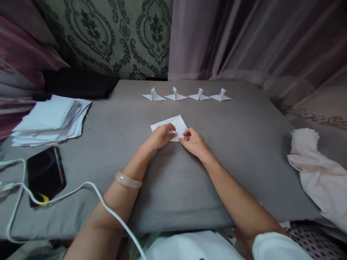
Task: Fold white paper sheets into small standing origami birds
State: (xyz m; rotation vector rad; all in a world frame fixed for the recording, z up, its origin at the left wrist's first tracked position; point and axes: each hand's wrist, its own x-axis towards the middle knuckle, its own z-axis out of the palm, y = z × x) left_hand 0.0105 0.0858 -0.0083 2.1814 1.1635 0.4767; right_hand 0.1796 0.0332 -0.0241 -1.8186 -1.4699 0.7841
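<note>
A partly folded sheet of white paper [177, 122] lies on the grey cloth in front of me, with crease lines showing and one point facing away. My left hand [162, 137] rests over its left part, fingers curled and thumb against the paper. At the lower right edge, my right hand [194, 142] pinches the paper between thumb and bent fingers. Both hands hide part of the near edge. Beyond them, several folded paper figures [175, 94] with flat wings and an upright middle stand in a row.
A stack of white paper [51, 117] lies at the left, with a black phone [47, 173] below it. A white cable [94, 187] runs over my left forearm. Pale bunched fabric [316, 166] is at the right. Grey cloth [244, 126] covers the table; curtains hang behind.
</note>
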